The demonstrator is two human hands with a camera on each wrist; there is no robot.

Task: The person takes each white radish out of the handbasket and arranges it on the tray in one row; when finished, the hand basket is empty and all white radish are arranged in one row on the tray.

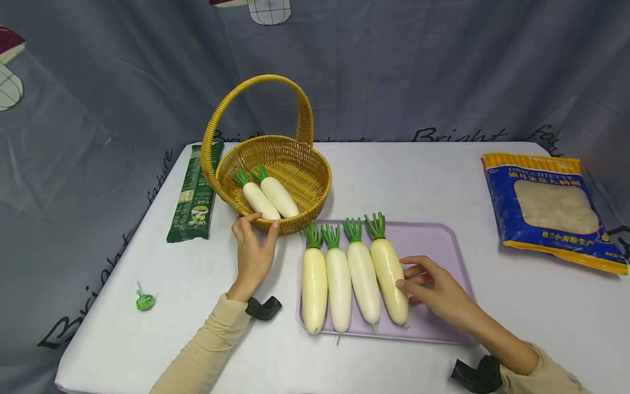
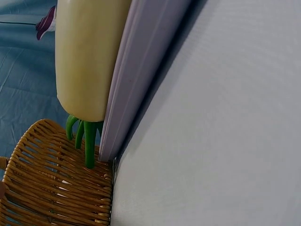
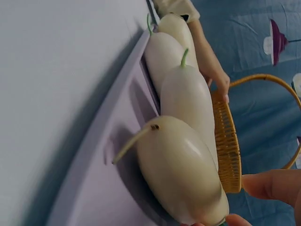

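Observation:
At the front of a wicker basket [image 1: 322, 205], my left hand [image 1: 253, 251] grips the rim with thumb and fingers. Inside the basket two white radishes [image 1: 279, 197] with green tops lie side by side. Several larger white radishes [image 1: 339, 290] lie in a row on a lilac tray [image 1: 433, 235], tops toward the back. My right hand [image 1: 435, 287] is at the right side of the rightmost radish [image 1: 390, 279], its fingers loosely bent and fingertips right at the skin. In the right wrist view the thumb [image 3: 270, 186] stands apart from that radish [image 3: 181, 169].
A green packet [image 1: 194, 191] lies left of the basket, partly behind its handle. A blue and yellow pasta bag [image 1: 556, 210] lies at the right. Near the left edge of the white table [image 1: 394, 180] is a small green wrapped item [image 1: 145, 301]. A grey curtain [image 1: 384, 71] hangs behind.

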